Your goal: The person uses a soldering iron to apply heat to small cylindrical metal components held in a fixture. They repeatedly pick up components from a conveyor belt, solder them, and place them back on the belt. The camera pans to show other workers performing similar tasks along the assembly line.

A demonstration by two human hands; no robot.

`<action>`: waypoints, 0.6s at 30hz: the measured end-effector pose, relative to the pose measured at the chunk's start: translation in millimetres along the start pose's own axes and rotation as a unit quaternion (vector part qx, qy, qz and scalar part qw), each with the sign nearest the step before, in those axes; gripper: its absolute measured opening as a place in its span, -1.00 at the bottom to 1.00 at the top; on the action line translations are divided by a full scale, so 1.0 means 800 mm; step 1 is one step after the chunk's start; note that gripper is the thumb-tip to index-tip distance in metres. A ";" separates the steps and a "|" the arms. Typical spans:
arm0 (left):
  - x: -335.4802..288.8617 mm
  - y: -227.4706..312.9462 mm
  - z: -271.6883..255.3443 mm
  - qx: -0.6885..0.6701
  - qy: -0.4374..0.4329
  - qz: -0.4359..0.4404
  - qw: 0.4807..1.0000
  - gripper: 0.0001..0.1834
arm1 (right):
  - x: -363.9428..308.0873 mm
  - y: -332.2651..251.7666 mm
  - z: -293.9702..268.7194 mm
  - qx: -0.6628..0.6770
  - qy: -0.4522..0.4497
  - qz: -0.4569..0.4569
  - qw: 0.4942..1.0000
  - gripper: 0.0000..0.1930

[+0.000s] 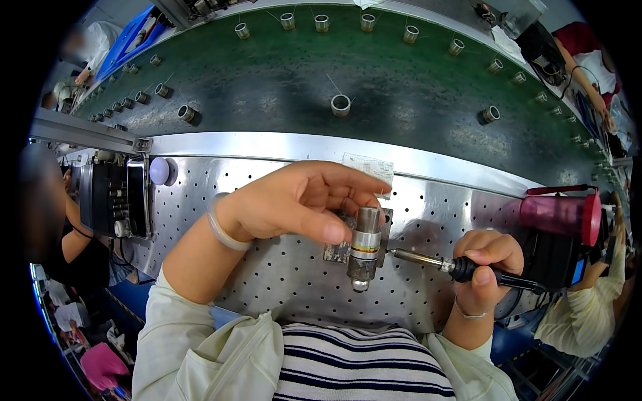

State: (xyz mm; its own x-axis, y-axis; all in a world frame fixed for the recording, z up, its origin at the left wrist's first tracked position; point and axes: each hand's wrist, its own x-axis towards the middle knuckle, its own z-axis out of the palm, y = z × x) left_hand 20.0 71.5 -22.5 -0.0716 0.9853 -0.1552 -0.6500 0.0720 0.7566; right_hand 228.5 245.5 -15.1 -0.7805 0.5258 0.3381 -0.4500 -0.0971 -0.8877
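A metal cylinder point(362, 274) with a shiny ring and coloured bands round its middle sits on a small fixture point(386, 234) in front of me. My left hand point(311, 200) is curved beside and behind its upper end, thumb and index finger apart; some fingertips are hidden, so I cannot tell whether they touch it. My right hand point(488, 260) grips the black handle of a soldering iron point(428, 259). The iron's metal tip points left and ends close to the cylinder's right side, near the bands.
A perforated metal worktop point(267, 294) lies under my hands. Beyond its raised edge runs a green conveyor belt point(267, 100) carrying several metal rings point(340, 105) with thin wires. A pink cup point(558, 215) stands right, a black device point(107, 197) left. People sit at both sides.
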 end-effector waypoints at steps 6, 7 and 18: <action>0.003 0.005 0.005 0.063 0.012 -0.063 0.996 -0.44 | -0.003 0.005 -0.001 -0.035 -0.009 0.001 0.999 -0.76; 0.002 0.005 0.006 0.067 0.016 -0.063 0.996 -0.45 | -0.003 0.005 0.000 -0.031 -0.008 0.004 0.999 -0.75; 0.001 0.006 0.008 0.076 0.022 -0.052 0.996 -0.45 | -0.002 0.002 0.003 -0.007 0.008 0.032 0.999 -0.76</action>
State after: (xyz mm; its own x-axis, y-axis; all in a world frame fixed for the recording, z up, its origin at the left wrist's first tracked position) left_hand 21.6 73.9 -15.4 -0.0451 0.9640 -0.2619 -0.5346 0.1982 0.8215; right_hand 228.0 242.8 -16.3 -0.8004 0.5329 0.2746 -0.3927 -0.1200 -0.9118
